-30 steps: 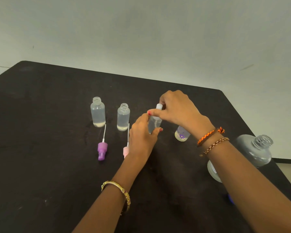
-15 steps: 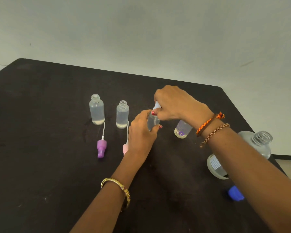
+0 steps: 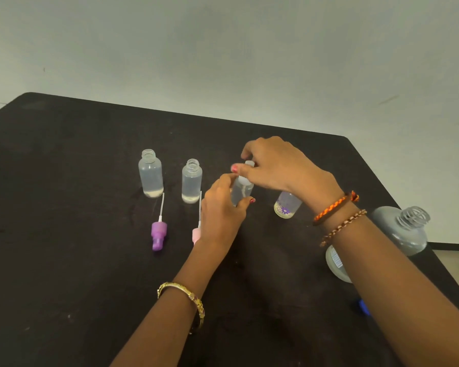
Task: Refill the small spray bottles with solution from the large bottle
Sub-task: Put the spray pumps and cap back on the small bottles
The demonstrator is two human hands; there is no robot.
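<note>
Since a moment ago, right hand has turned, fingers pinching the white spray cap on the small bottle gripped by left hand.

Dark table fills the lower frame. Two uncapped clear small plastic bottles are stood side by side at frame centre-left. A purple spray pump with dip tube and a pink spray pump are laid just below them. A third clear small bottle is placed right of these, a flower-printed small bottle further right. Large clear bottle is laid at right edge, a blue cap below it.
</note>
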